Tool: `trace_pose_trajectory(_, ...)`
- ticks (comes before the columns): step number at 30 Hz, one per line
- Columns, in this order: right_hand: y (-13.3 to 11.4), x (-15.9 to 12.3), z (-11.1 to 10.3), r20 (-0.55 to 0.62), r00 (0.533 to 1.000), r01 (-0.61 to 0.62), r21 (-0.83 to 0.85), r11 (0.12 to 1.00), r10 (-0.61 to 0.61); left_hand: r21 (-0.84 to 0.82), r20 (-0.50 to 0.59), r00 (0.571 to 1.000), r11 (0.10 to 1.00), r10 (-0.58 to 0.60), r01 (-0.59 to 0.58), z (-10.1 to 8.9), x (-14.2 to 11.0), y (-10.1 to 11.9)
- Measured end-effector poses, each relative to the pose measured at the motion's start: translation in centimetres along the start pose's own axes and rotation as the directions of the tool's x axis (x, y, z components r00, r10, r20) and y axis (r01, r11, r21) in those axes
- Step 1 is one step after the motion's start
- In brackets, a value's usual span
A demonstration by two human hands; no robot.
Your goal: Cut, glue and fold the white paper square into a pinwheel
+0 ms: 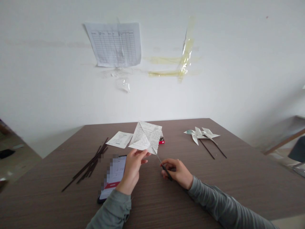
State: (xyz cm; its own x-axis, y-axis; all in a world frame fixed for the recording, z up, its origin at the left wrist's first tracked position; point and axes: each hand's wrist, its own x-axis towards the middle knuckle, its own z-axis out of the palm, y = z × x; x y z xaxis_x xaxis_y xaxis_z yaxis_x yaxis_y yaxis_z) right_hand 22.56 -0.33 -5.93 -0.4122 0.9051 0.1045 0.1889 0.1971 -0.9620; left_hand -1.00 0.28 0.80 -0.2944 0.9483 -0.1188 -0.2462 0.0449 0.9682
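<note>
Your left hand [133, 168] pinches the printed paper [147, 136] just below the frame's centre; your right hand [179, 173], lower and rightward, grips dark-handled scissors [167, 173], blades at the paper's bottom edge.

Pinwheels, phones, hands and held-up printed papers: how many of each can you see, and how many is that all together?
Pinwheels: 2, the left pinwheel and the right pinwheel
Phone: 1
Hands: 2, the left hand and the right hand
Held-up printed paper: 1
Total: 6
</note>
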Motion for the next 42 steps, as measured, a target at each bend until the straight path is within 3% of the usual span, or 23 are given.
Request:
trace_pose_trajectory(29, -0.08, -0.04, 0.1, -0.019, 1.0, -0.015, -0.011, 1.0, 0.014, -0.039, 0.003, 1.0, 0.999, 0.015, -0.015, 0.07, -0.38, -0.01)
trace_pose_trajectory(42, -0.12, -0.03, -0.1, -0.009, 1.0, 0.001, -0.001, 1.0, -0.001, 0.026, 0.013, 1.0, 1.0, 0.008, -0.008, 0.12, -0.23, -0.2)
